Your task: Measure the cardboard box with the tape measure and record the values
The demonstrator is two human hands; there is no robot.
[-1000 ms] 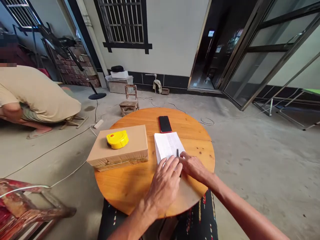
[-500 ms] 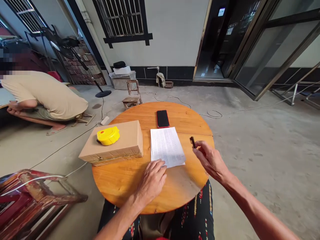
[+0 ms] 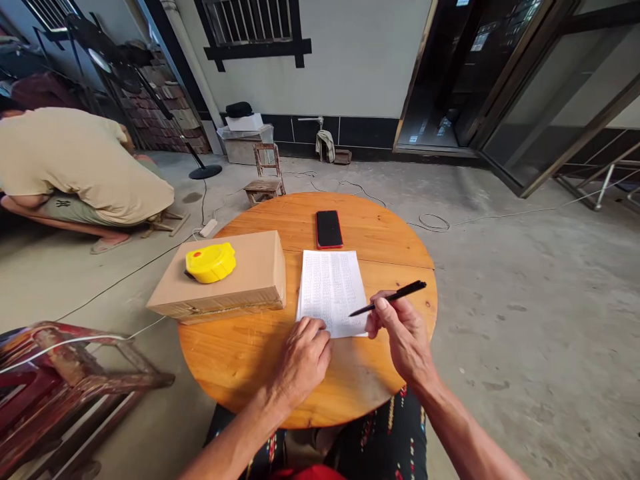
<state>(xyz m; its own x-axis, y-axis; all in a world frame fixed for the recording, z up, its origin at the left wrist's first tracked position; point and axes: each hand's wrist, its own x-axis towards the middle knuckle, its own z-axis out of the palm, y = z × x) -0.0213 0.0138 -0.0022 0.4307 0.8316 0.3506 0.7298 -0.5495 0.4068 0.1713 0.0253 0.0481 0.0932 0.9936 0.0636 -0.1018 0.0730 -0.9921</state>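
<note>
On the round wooden table [image 3: 240,363] lies a stack of white paper [image 3: 332,290] covered in small columns of print or writing. My left hand [image 3: 305,353] rests at its lower left corner, fingers laid on the edge of the sheet and the table. In my right hand [image 3: 400,333] is a black pen [image 3: 395,295], gripped between thumb and fingers. Its tip points left, over the lower right part of the paper; whether it touches cannot be made out. A black phone with a red edge [image 3: 329,229] lies just beyond the paper.
A cardboard box [image 3: 255,267] stands on the table's left, with a yellow tape measure [image 3: 211,262] on top. A red wooden stool [image 3: 75,380] is at the lower left. Farther back are a small chair [image 3: 265,177], a standing fan [image 3: 170,117] and a crouching person [image 3: 85,167].
My right hand has come left to the paper, and the pen has turned from upright to slanting, tip toward the sheet. My left hand stays at the paper's corner. The view has tilted down slightly.
</note>
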